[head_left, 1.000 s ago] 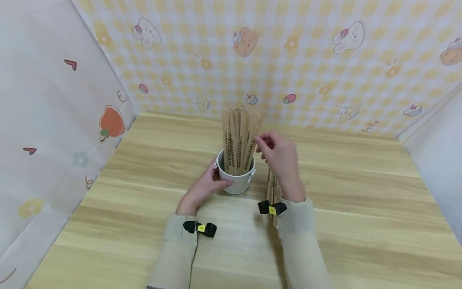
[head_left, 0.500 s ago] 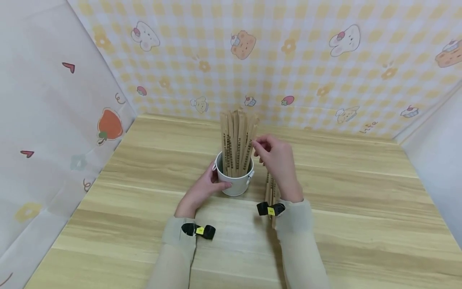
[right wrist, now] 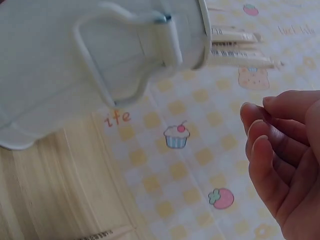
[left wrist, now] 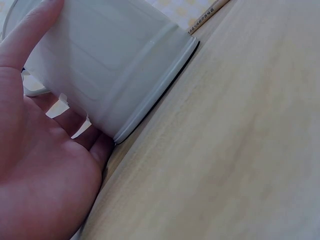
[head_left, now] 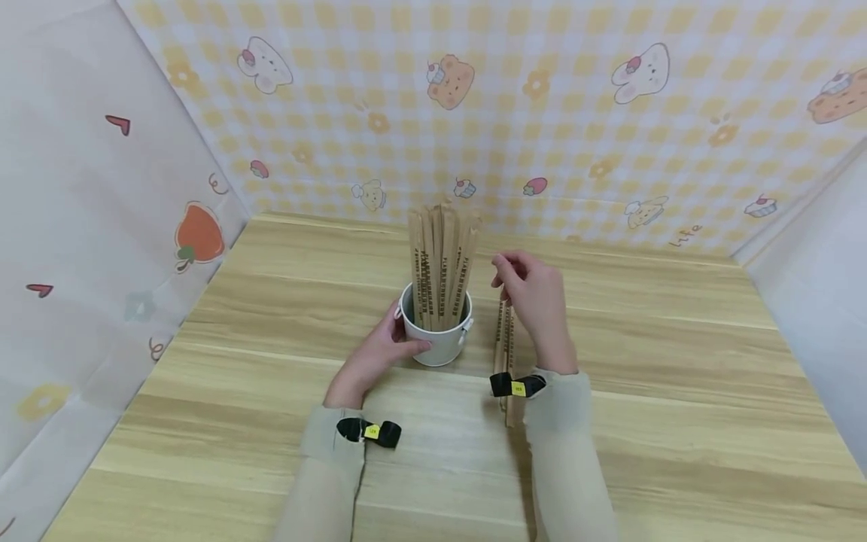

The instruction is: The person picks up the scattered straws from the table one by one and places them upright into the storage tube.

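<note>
A small white metal bucket (head_left: 436,348) stands upright on the table, holding several paper-wrapped straws (head_left: 443,263) that rise well above its rim. My left hand (head_left: 381,352) grips the bucket from the left, thumb across its front and fingers behind; the left wrist view shows the palm (left wrist: 45,180) by its base. Right of the bucket, my right hand (head_left: 538,297) is raised with fingers loosely bent and nothing between them, as the right wrist view confirms for the fingertips (right wrist: 261,145). Beneath that hand, a few more wrapped straws (head_left: 503,339) lie on the table, partly hidden by hand and wrist.
The wood-grain table (head_left: 677,391) reaches back to a yellow checked cloth wall (head_left: 569,135) with printed cartoons. A pale wall (head_left: 81,226) closes the left side and another (head_left: 826,248) the right. The bucket's folded side handle (right wrist: 90,65) shows in the right wrist view.
My right hand has let go of a wrapped straw, which now stands in the bucket among the others, and has moved off to the right. My left hand keeps its grip on the bucket.
</note>
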Demonstrator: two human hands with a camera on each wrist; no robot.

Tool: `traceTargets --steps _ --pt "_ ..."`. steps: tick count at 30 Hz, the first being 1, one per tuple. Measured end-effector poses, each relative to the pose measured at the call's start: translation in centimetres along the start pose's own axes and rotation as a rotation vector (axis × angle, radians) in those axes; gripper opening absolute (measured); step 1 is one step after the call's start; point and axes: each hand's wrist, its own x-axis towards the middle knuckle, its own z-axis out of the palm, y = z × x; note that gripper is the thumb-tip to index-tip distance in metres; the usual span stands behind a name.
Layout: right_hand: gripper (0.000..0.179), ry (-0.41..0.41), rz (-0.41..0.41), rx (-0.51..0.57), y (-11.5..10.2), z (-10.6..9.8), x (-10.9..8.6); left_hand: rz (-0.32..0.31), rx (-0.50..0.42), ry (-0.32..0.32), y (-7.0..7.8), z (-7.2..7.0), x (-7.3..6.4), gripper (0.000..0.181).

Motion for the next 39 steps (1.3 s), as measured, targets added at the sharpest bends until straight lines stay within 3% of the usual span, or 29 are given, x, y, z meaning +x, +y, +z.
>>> traceTargets --steps 6,11,21,25,39 --pt "0.032 0.001 0.083 0.037 1.8 -0.4 0.3 0.013 -0.007 -0.003 -0.1 -0.1 -0.1 0.094" --pt "0.032 -0.011 0.164 0.003 3.7 -0.7 0.5 0.020 -0.002 -0.006 0.0 0.1 -0.1 0.093" --pt "0.041 -0.241 0.434 -0.144 7.4 -0.6 -0.3 0.006 0.004 -0.007 0.0 0.5 -0.5 0.095" --pt "0.043 -0.289 0.461 -0.145 8.6 0.0 -0.5 0.012 0.008 -0.001 -0.1 0.4 -0.5 0.094" --pt "0.025 -0.260 0.489 -0.198 8.6 0.6 0.0 -0.001 0.048 0.005 0.1 0.1 0.0 0.095"
